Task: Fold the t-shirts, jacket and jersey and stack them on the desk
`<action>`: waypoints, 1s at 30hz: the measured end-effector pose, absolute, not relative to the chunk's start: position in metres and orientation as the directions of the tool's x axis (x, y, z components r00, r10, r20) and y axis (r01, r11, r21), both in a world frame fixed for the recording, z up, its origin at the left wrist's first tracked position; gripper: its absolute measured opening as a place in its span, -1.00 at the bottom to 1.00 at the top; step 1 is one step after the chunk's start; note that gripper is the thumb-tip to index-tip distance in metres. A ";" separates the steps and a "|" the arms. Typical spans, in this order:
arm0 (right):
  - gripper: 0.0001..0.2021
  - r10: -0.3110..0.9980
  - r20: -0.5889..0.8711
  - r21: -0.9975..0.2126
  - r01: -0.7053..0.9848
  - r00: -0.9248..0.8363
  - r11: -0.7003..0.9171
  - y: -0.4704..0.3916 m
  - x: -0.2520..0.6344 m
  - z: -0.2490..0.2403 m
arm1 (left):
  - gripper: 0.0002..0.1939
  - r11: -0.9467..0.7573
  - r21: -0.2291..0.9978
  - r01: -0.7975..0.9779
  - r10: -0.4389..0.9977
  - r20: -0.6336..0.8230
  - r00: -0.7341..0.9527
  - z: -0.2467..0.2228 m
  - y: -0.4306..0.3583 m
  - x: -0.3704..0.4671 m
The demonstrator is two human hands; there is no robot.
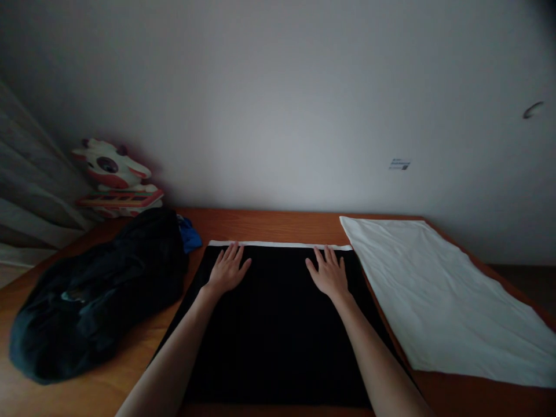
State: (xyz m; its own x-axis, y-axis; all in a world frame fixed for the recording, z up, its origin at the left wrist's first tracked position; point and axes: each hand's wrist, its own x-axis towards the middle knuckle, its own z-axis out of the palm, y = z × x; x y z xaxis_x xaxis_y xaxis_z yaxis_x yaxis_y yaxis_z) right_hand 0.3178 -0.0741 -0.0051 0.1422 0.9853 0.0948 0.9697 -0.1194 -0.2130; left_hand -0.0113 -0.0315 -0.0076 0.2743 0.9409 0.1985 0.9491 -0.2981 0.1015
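Wood with an orange-brown tone makes up the desk (269,222), its far edge against a plain pale wall (278,116) in dim light. On that wall are a small printed sticker (399,164) and, farther right, a curved hook (533,110). A pale curtain (30,174) hangs at the left.

At the desk's far left corner sits a cow-shaped toy (115,174) with a row of keys along its front. Nearer, a bunched dark garment (108,289) covers much of the left side, with a blue cloth (190,234) showing at its far end. Along the right edge lies a white cloth (447,301), spread out and lightly wrinkled.

Between these, in the middle of the desk, the black cloth (278,324) lies flat and looks smooth, though its surface is too dark to show detail. A narrow white band (278,244) runs along its far edge. The left hand (226,270) and right hand (330,274) rest palm down near its far corners, fingers spread, fingertips at the band.
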 end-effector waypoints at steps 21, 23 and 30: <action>-0.36 0.930 0.280 -0.330 0.934 0.238 -0.139 -0.086 0.361 -0.010 | -0.45 -0.247 0.147 0.958 0.929 0.319 0.191 -0.017 -0.020 -0.051; -0.29 0.955 0.193 -0.313 0.937 0.225 -0.157 -0.091 0.358 -0.007 | -0.50 -0.307 0.103 0.946 0.919 0.290 0.267 -0.018 -0.024 -0.052; -0.23 0.978 0.049 -0.281 0.942 0.203 -0.181 -0.108 0.353 0.003 | -0.35 -0.172 0.199 0.965 0.917 0.390 0.083 -0.019 -0.029 -0.054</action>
